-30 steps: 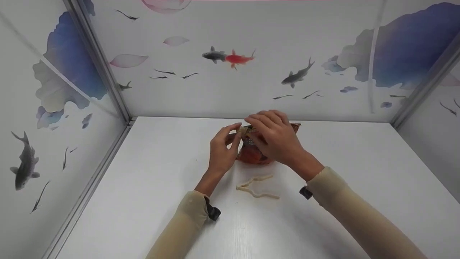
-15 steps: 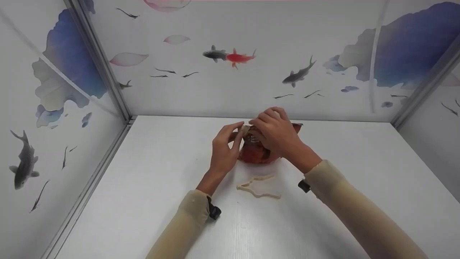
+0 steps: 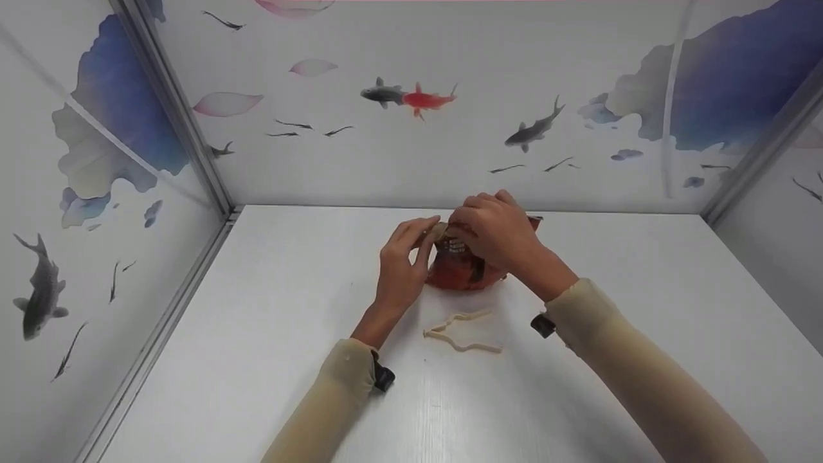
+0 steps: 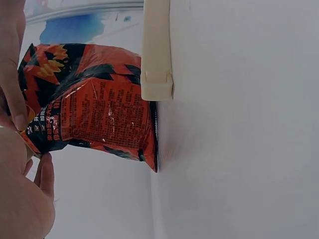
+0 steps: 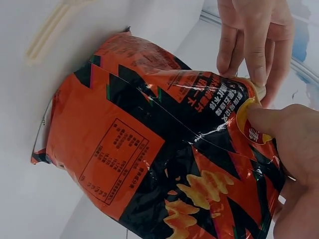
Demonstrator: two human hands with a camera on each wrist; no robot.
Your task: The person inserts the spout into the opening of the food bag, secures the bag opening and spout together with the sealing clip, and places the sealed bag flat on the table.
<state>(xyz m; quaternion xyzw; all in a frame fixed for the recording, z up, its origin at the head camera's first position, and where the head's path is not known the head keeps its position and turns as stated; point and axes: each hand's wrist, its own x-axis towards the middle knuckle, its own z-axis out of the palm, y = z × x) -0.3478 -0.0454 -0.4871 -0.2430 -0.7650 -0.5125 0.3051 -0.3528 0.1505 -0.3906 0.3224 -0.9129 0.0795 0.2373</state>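
Observation:
An orange and black chip bag (image 3: 456, 275) stands on the white table, printed with text and pictures of wavy chips. My left hand (image 3: 400, 267) pinches the left corner of its top edge between thumb and fingers. A pale tan bit (image 3: 439, 231) shows at that corner. My right hand (image 3: 500, 233) grips the top edge further right, its thumb (image 5: 264, 117) pressed on the front of the bag in the right wrist view. Nearer me lies a cream plastic clip (image 3: 461, 348), spread in a V with its joint to the left; it also looms large (image 4: 157, 55) in the left wrist view.
White panels painted with fish and blue leaves surround the table (image 3: 289, 386) at the back and both sides. A metal post (image 3: 186, 116) stands at the back left corner. The back wall (image 3: 386, 173) rises just behind the bag.
My right hand has shifted slightly right, and its fingers have curled further over the bag's top edge. The left hand keeps its pinch on the corner. The clip lies where it was.

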